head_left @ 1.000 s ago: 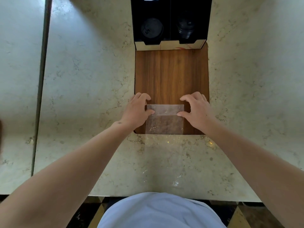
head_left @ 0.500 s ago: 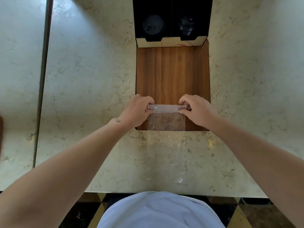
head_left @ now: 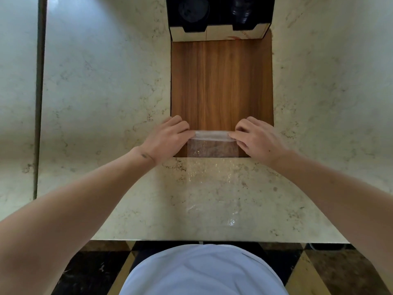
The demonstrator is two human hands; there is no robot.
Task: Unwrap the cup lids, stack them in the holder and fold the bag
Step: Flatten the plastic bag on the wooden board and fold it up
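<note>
Clearly flimsy, slippery film: left hand (head_left: 168,139) and right hand (head_left: 256,140) pinch bag (head_left: 212,145) roll's ends between them.

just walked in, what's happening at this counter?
A person is folding a clear plastic bag that lies partly on a wooden board. The left hand and right hand each pinch an end of the bag's folded far edge. Dark cup lids already sit in the black holder at the board's far end.
</note>
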